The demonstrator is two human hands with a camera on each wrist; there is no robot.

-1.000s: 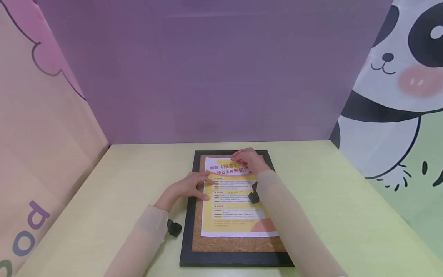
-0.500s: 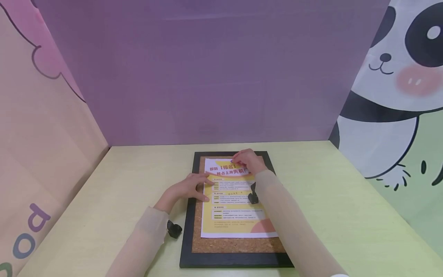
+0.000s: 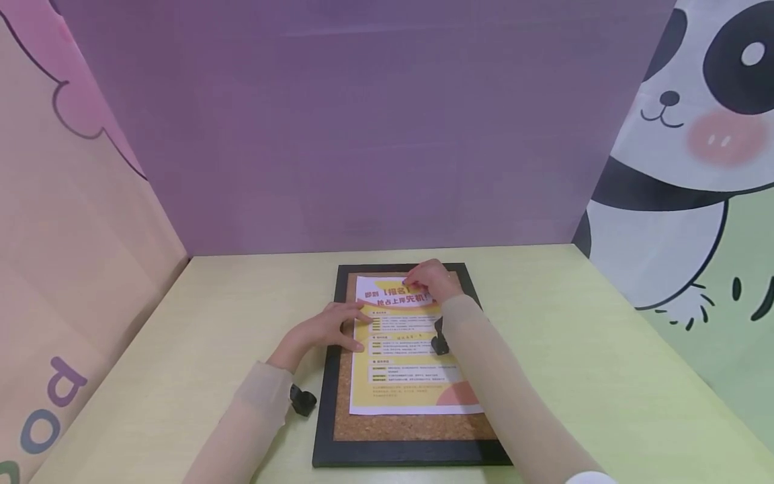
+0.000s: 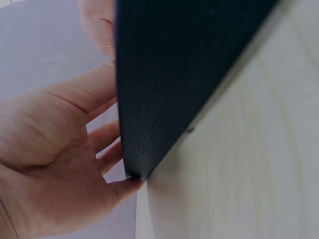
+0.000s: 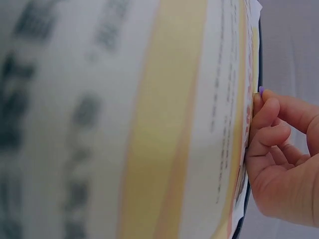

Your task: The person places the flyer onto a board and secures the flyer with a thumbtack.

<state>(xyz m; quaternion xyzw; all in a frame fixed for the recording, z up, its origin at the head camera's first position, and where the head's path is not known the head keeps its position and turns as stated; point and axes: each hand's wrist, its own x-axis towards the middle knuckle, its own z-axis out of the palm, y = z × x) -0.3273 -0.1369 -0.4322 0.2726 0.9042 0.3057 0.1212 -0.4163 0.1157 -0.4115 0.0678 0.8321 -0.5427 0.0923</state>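
A yellow and white printed poster (image 3: 399,396) lies on a cork board (image 3: 411,427) with a black frame (image 3: 411,452). Near the poster's top edge, my right hand (image 3: 432,279) pinches a purple push pin (image 5: 261,90) between thumb and forefinger. Its thin metal point faces the paper in the right wrist view. My left hand (image 3: 326,327) reaches over the frame's left side, fingers spread and resting on the poster's left edge. In the left wrist view its little finger touches the frame's side, and the other fingertips are hidden behind the frame. My right forearm covers part of the poster's right side.
The board lies on a pale wood-look table (image 3: 242,302). A purple backdrop (image 3: 375,134) rises behind the table, with printed panels on both sides, the right one showing a panda (image 3: 659,235). A small black device (image 3: 302,400) sits at my left wrist.
The head view has shifted very slightly. Both hands keep their places on the poster, the right one still pinching the push pin at the top.
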